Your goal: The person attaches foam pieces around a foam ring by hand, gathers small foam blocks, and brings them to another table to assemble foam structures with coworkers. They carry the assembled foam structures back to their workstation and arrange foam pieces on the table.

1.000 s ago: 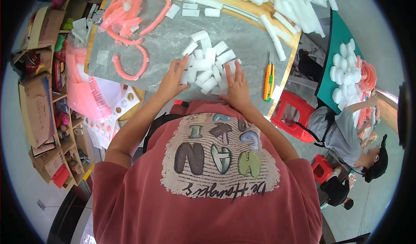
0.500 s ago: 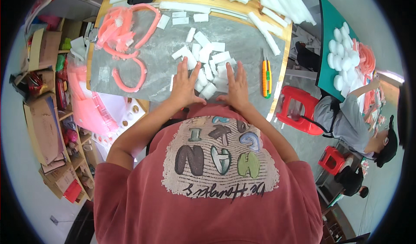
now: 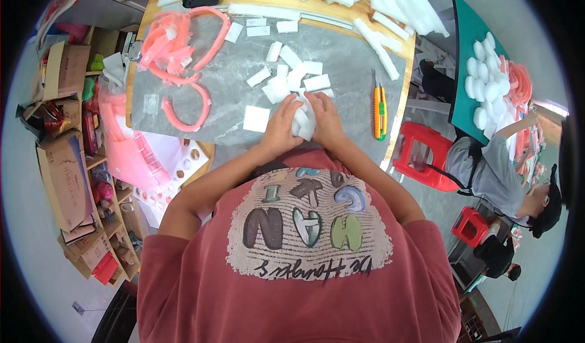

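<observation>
Both hands have drawn together since the earlier frames, where they lay spread and flat over the scattered white foam pieces; now the left hand (image 3: 281, 123) and the right hand (image 3: 325, 118) meet at the near edge of the grey mat (image 3: 341, 50) and cup a small bundle of white foam blocks (image 3: 303, 118) between them. Each grip is clenched around that bundle, fingers curled over it from either side, so the blocks sit pressed between the two palms just above the mat. More loose foam blocks (image 3: 291, 75) lie just beyond the hands, and a single flat white foam square (image 3: 256, 118) rests on the mat just left of the left hand. An orange utility knife (image 3: 379, 111) lies well to the right of the right hand, near the edge of the worktop (image 3: 329, 7). Pink foam strips (image 3: 183, 105) curl at the mat's left side. At a green table on the far right, another person (image 3: 499, 172) sits beside a red stool (image 3: 423, 154).
</observation>
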The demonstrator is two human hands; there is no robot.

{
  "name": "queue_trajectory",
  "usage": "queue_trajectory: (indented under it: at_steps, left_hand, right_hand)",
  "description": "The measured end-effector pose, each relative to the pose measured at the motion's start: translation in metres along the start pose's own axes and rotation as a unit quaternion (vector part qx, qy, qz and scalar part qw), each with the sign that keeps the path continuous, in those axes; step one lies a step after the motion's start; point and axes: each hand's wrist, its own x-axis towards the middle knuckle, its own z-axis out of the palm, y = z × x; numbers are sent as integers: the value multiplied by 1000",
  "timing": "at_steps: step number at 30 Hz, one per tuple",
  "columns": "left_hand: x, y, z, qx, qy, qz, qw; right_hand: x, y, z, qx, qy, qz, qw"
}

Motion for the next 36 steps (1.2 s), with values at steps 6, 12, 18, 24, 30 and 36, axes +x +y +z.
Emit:
queue_trajectory:
  at_steps: [6,12,18,24,30,36]
  left_hand:
    - [10,29,-34,-17,18,22,999]
    - [49,7,-56,16,87,51,995]
    - [59,-12,-50,220,113,-61,967]
    - [50,-30,-82,117,-30,-121,985]
    - [64,-35,-77,195,-64,-181,962]
    - [69,-42,-61,152,-34,-129,979]
  right_hand:
    - [13,-28,-31,-4,67,-66,996]
    - [76,-33,-32,-46,53,-88,994]
    - [97,-23,-22,-186,-59,-27,980]
    - [86,-16,-63,-189,-116,46,974]
    - [89,-12,-45,-135,-154,49,978]
    - [94,-21,-21,-113,-102,57,987]
